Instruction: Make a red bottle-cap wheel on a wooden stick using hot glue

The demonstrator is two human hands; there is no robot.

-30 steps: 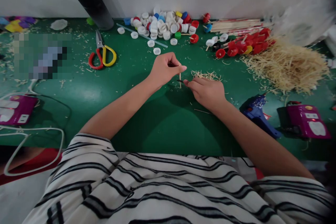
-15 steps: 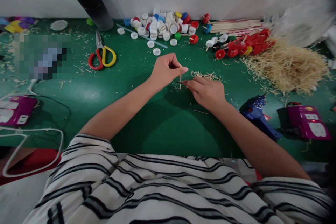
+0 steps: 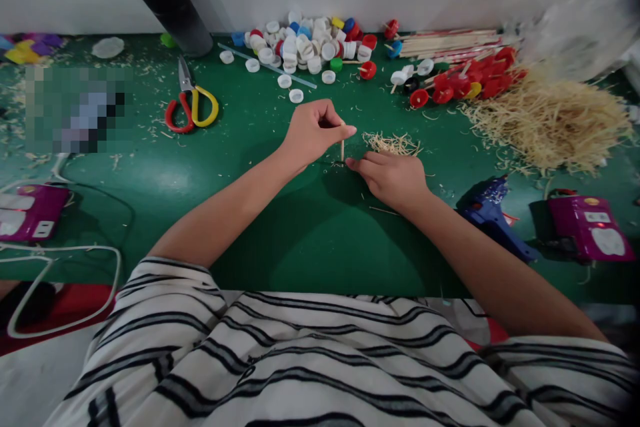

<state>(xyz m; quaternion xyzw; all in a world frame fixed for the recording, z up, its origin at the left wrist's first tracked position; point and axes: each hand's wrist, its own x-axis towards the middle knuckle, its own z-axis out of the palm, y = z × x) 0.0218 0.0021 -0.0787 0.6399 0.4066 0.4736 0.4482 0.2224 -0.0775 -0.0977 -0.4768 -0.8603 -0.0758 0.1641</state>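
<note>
My left hand [image 3: 313, 132] is closed in a pinch on a short wooden stick [image 3: 343, 150], held upright with its lower end on the green table [image 3: 280, 227]. My right hand [image 3: 393, 177] lies just right of the stick, fingers curled and pressed together at the stick's base; earlier frames show a thin dark blade-like thing in it, now barely visible. A small heap of wood shavings [image 3: 393, 143] sits right behind my right hand.
Red and yellow scissors [image 3: 193, 103] lie at the left. A pile of bottle caps [image 3: 310, 47] and sticks with red caps [image 3: 460, 83] are at the back. A big shavings heap [image 3: 550, 123], a blue glue gun [image 3: 493, 217], and purple power strips [image 3: 590, 233] sit right.
My right hand has slid slightly down and closer to the stick's base. My left hand and the stick have barely moved.
</note>
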